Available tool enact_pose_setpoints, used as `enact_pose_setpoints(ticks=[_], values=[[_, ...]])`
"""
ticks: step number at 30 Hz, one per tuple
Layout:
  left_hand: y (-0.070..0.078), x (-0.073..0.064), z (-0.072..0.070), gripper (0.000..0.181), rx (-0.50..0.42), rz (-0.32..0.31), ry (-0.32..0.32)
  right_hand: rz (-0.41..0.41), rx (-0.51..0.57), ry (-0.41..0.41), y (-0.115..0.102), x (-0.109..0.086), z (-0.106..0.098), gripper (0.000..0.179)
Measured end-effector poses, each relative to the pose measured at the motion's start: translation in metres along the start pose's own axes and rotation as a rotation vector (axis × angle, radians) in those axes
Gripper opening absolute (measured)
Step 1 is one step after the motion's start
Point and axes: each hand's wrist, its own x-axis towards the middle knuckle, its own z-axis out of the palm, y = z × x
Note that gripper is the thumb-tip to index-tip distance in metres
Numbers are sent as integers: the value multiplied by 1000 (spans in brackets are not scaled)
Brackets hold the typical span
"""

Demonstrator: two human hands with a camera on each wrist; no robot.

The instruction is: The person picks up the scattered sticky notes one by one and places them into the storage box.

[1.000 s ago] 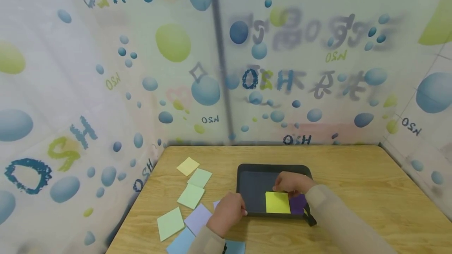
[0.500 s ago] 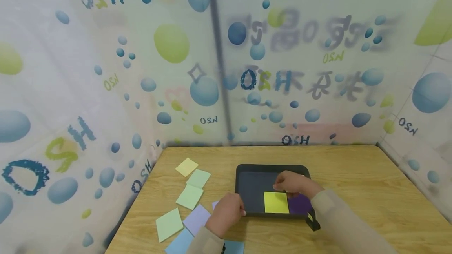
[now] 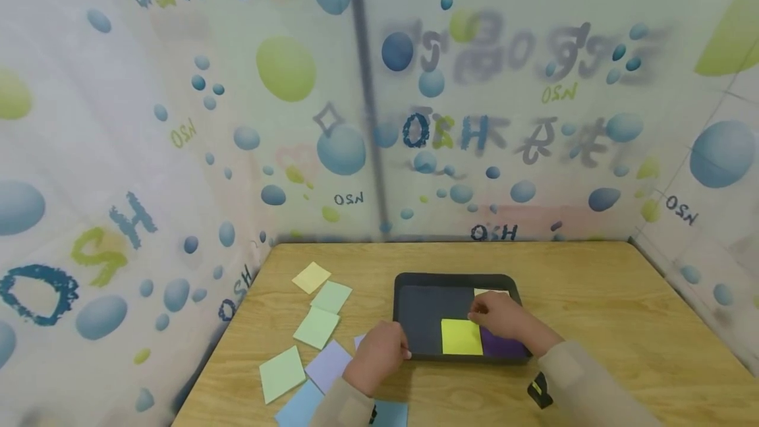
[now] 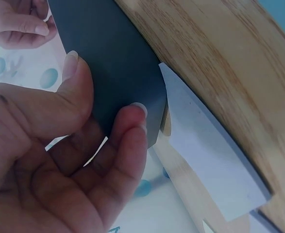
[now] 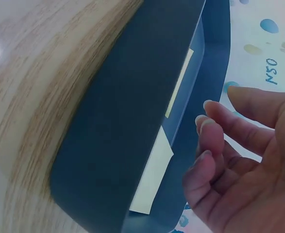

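A black tray (image 3: 421, 321) lies on the wooden table. My left hand (image 3: 377, 354) holds its near left corner; in the left wrist view the thumb and curled fingers grip the dark wall (image 4: 118, 63). Above the tray's right part is my right hand (image 3: 506, 318), its fingers loosely bent and holding nothing, the thumb apart from them in the right wrist view. Inside the tray, a bright yellow sticky note (image 3: 461, 338) sits along the near side, with a purple one (image 3: 504, 344) at its right. A cream note (image 3: 489, 292) shows behind the right hand, which partly covers it.
Left of the tray, pale green sticky notes (image 3: 282, 374), a pale yellow one (image 3: 311, 278), lilac ones (image 3: 328, 364) and blue ones (image 3: 299, 404) are spread on the table (image 3: 599, 308). A patterned curtain (image 3: 332, 84) encloses the back and sides.
My right hand has shifted right, off the yellow note's back edge, uncovering part of the cream note. My left hand stays at the tray corner. The head view has tilted slightly.
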Motion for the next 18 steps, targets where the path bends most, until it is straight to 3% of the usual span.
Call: enact_pose_setpoints(ticks=[8,13,18], values=[[-1,0,0,7,4,10,2,4,-19,45,4,-5,2,8],[-2,0,1,7,-9,12,11,-36,-39,94,8,-16,3,8],[-2,0,1,7,-13,16,15,-26,-51,126,13,-30,1,8]])
